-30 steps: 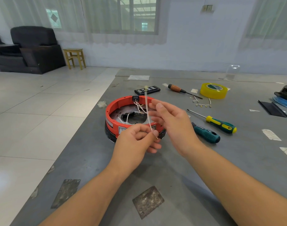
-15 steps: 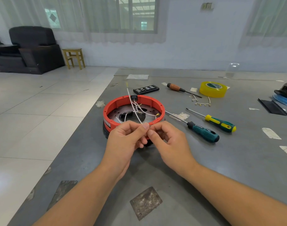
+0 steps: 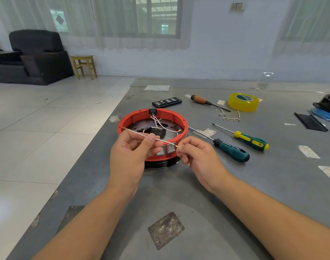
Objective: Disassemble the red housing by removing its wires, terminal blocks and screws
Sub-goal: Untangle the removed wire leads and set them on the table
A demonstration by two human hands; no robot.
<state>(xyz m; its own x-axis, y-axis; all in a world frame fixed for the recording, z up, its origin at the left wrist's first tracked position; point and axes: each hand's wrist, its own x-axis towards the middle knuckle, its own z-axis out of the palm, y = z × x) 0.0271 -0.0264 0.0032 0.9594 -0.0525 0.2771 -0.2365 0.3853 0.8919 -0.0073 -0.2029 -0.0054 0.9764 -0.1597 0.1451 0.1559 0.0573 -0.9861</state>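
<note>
Head view shows me both hands raised just in front of the red housing (image 3: pixel 153 117), which sits on the grey table (image 3: pixel 273 184) near its left edge. My left hand (image 3: pixel 131 156) pinches a loose white wire (image 3: pixel 141 134) between thumb and forefinger, the other fingers curled beneath. That wire runs level across the housing's near rim, one brass lug out past the left hand, the other at my right hand (image 3: pixel 196 156), whose curled fingers pinch that end. Inside the housing I see more white wires (image 3: pixel 161 124) coming from a black terminal block (image 3: pixel 152 111) on the far wall, and a black part (image 3: pixel 153 131) on the metal floor. 2 rocker switches (image 3: pixel 170 148) face me on the near wall. Right of the housing lie 2 green screwdrivers (image 3: pixel 233 152), the nearer one's tip beside the housing. Further back are a wooden-handled screwdriver (image 3: pixel 199 100), yellow tape (image 3: pixel 243 102), a bit case (image 3: pixel 167 101) and a removed wire string (image 3: pixel 229 118).
</note>
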